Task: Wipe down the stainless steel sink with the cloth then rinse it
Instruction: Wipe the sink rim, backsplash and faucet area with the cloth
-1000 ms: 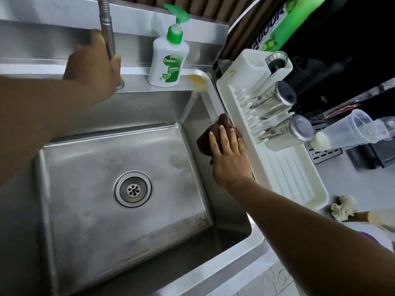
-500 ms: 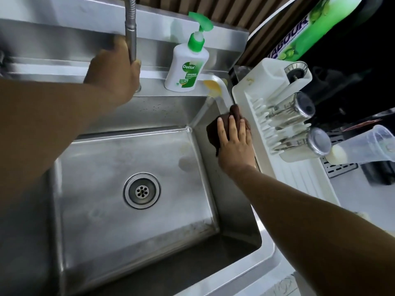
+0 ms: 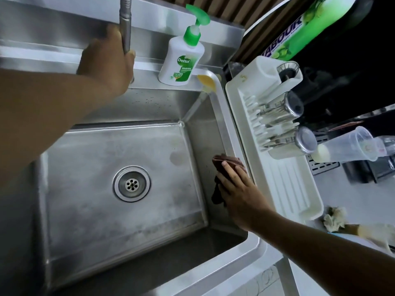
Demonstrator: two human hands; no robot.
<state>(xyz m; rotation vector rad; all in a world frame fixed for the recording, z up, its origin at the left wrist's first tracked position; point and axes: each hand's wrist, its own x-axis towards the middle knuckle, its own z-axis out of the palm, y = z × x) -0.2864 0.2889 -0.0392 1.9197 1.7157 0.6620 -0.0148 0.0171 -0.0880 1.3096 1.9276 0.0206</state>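
The stainless steel sink (image 3: 89, 180) fills the middle of the view, with a round drain (image 3: 131, 184) in its dull, streaked floor. My right hand (image 3: 241, 193) presses a dark brown cloth (image 3: 220, 167) flat against the sink's right inner wall, just below the rim. The cloth shows above and to the left of my fingers; the rest is hidden under my palm. My left hand (image 3: 106, 63) is wrapped around the base of the metal tap pipe (image 3: 125, 24) at the back ledge. No water runs from the tap.
A white and green soap pump bottle (image 3: 181, 60) stands on the back ledge. A yellow sponge piece (image 3: 206, 81) lies at the back right corner. A white drying rack (image 3: 284, 184) with steel cups (image 3: 284, 112) sits right of the sink. A crumpled tissue (image 3: 333, 218) lies beyond.
My right hand has slid the cloth along the right wall toward the near end of the sink. My left hand has stayed on the tap pipe.
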